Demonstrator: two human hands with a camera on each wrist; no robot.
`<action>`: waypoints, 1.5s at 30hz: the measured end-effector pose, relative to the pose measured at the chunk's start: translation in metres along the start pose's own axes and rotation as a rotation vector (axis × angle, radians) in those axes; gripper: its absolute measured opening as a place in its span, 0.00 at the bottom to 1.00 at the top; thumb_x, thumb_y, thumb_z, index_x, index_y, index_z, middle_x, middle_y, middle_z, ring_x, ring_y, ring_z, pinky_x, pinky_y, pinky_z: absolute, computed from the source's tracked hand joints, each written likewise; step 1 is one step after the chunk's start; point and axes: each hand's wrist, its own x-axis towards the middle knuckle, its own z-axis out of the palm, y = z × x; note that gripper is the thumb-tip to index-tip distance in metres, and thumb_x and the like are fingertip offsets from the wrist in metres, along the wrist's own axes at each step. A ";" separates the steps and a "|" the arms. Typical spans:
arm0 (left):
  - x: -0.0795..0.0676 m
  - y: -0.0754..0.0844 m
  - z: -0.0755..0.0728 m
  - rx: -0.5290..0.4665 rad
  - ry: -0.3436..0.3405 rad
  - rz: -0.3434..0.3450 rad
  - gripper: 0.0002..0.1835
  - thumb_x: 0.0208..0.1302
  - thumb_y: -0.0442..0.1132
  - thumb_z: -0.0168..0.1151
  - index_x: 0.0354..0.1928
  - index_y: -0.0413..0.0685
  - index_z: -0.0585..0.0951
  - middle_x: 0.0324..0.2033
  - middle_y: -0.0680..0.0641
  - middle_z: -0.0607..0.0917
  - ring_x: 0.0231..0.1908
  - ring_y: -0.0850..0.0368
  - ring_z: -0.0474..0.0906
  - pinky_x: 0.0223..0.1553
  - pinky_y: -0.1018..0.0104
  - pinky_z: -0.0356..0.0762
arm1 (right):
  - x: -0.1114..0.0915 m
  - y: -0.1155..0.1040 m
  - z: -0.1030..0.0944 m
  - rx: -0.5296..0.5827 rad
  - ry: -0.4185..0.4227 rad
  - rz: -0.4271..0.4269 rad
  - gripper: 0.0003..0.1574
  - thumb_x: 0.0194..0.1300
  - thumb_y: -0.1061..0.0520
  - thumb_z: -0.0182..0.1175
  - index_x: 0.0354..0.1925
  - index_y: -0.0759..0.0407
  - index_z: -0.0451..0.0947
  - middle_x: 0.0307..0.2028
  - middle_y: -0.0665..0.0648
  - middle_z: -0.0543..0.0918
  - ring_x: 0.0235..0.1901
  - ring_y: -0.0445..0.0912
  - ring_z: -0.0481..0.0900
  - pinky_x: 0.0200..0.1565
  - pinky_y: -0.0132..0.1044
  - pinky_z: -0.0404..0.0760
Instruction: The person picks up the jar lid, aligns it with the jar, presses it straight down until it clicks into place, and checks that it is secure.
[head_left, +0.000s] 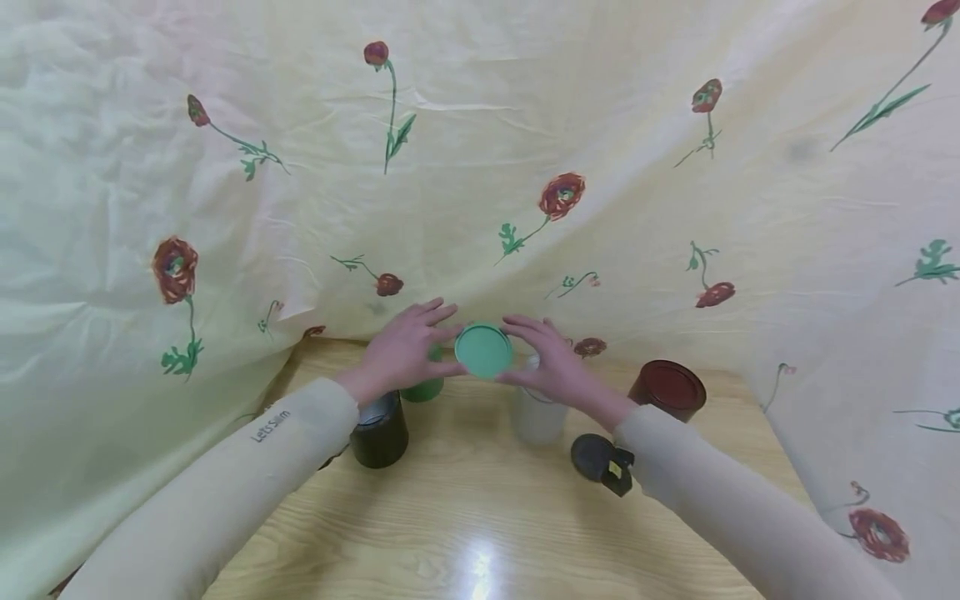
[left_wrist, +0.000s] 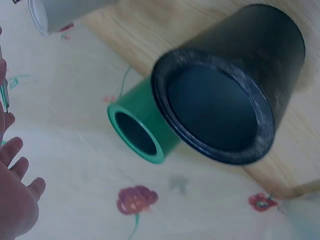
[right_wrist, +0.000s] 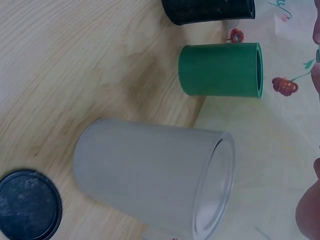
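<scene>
A round green lid [head_left: 484,351] is held up between both hands in the head view, raised above the table. My left hand [head_left: 416,343] pinches its left edge between thumb and fingers. On the opposite edge, my right hand [head_left: 549,360] grips it in the same way. Below and behind the left hand stands a green container [head_left: 423,390]; its open top shows in the left wrist view. Under the right hand is a frosted whitish container [head_left: 537,418], partly covered by that hand in the head view.
A larger black container [head_left: 380,437], open at the top, stands below the left wrist. A black lid [right_wrist: 29,205] lies flat on the wooden table [head_left: 450,517], near the frosted container. Farther right is a dark red container [head_left: 669,389]. Flower-patterned cloth [head_left: 465,208] hangs behind the table.
</scene>
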 end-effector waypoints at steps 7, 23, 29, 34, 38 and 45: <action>-0.002 -0.019 -0.007 -0.020 -0.042 -0.030 0.41 0.65 0.66 0.72 0.74 0.51 0.79 0.79 0.43 0.69 0.81 0.39 0.57 0.80 0.41 0.58 | 0.017 -0.007 0.010 -0.035 -0.010 0.024 0.52 0.61 0.46 0.81 0.76 0.60 0.71 0.79 0.59 0.69 0.79 0.59 0.63 0.83 0.61 0.44; -0.015 -0.055 -0.012 -0.065 -0.103 -0.090 0.42 0.66 0.61 0.74 0.76 0.49 0.75 0.80 0.39 0.67 0.82 0.37 0.54 0.80 0.39 0.56 | 0.052 -0.012 0.048 -0.013 0.069 -0.030 0.49 0.58 0.49 0.83 0.71 0.64 0.76 0.75 0.63 0.74 0.77 0.59 0.67 0.80 0.68 0.48; -0.018 -0.063 -0.012 -0.067 -0.115 -0.125 0.44 0.63 0.61 0.76 0.76 0.50 0.75 0.80 0.39 0.66 0.82 0.36 0.54 0.79 0.37 0.57 | 0.058 -0.014 0.059 0.006 0.055 -0.005 0.49 0.60 0.48 0.82 0.73 0.63 0.75 0.76 0.62 0.72 0.78 0.58 0.66 0.81 0.67 0.47; -0.019 -0.069 -0.008 -0.059 -0.095 -0.125 0.44 0.61 0.60 0.78 0.75 0.49 0.77 0.80 0.38 0.67 0.81 0.36 0.56 0.79 0.38 0.58 | 0.062 -0.016 0.064 -0.011 0.057 0.014 0.50 0.61 0.45 0.81 0.74 0.61 0.75 0.76 0.61 0.72 0.79 0.56 0.65 0.81 0.66 0.46; -0.021 -0.074 -0.005 -0.051 -0.090 -0.128 0.44 0.61 0.60 0.79 0.75 0.49 0.77 0.79 0.38 0.67 0.81 0.36 0.56 0.79 0.38 0.59 | 0.065 -0.016 0.068 -0.013 0.055 0.022 0.50 0.62 0.43 0.80 0.74 0.61 0.75 0.77 0.61 0.72 0.79 0.56 0.64 0.81 0.66 0.45; -0.024 -0.081 0.002 -0.040 -0.092 -0.121 0.44 0.62 0.62 0.77 0.75 0.49 0.77 0.79 0.36 0.68 0.80 0.33 0.58 0.78 0.36 0.60 | 0.069 -0.014 0.075 -0.002 0.017 0.039 0.50 0.62 0.43 0.80 0.74 0.62 0.73 0.78 0.62 0.70 0.81 0.58 0.59 0.82 0.66 0.44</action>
